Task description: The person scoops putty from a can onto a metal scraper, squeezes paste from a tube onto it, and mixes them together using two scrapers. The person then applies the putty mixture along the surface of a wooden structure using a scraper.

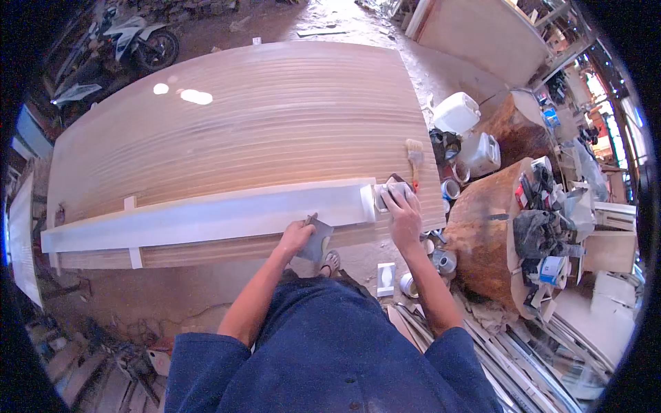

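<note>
A long white board point(206, 215) lies along the near side of a large ribbed wooden panel point(261, 117), with narrow white strips crossing under it near its left end. My left hand point(297, 236) is closed on a sheet of sandpaper point(315, 241), which hangs over the board's near edge. At the board's right end, my right hand point(402, 210) is wrapped round a dark-topped sanding block point(381, 197); its underside is hidden. Just beyond that hand, a paintbrush point(414, 153) with pale bristles lies on the panel.
White jerrycans point(457, 113), cans and a large wood stump point(482, 230) crowd the right side. Long strips point(509, 365) lie at the lower right. A motorcycle point(131, 41) stands at the upper left. A small white piece point(385, 279) is on the floor.
</note>
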Available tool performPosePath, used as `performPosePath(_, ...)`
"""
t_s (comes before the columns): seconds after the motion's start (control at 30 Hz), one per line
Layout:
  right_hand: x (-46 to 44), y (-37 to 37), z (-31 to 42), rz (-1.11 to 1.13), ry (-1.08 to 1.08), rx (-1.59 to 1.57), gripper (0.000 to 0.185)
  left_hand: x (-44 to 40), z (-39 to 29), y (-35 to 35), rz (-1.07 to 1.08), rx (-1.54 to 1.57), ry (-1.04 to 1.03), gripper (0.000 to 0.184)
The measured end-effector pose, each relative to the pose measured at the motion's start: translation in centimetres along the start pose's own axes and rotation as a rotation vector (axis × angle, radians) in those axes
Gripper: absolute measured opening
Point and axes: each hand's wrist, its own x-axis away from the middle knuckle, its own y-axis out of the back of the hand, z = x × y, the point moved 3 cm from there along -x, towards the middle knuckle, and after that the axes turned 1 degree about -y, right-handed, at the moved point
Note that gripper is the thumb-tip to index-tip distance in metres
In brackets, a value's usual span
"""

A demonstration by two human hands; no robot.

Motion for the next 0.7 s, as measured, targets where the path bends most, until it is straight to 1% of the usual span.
performPosePath(0.2,-0.4,-1.5,0.1,0.017,0.052,0.054,0.041,0.0,0.8,-0.2,-0.020,0.048,-0.042,0.037)
performPosePath(0.3,-0.3,-1.9,0.2,0.003,0.063,0.068,0.041,0.3,0.0,0.2,0.016,-0.028,-0.006,0.036)
performPosePath(0.5,0.2,-2.3,0.0,-0.027,0.099,0.075,0.040,-0.4,1.1,-0.3,-0.019,0.078,0.001,0.033)
performPosePath(0.6,-0.1,-2.0,0.5,-0.011,0.105,0.083,0.038,-0.6,1.3,-0.2,0.017,0.050,0.013,0.034)
performPosePath(0.7,-0.4,-1.7,0.9,0.029,0.155,0.070,0.037,-0.5,0.9,0.0,0.011,0.013,-0.055,0.033)
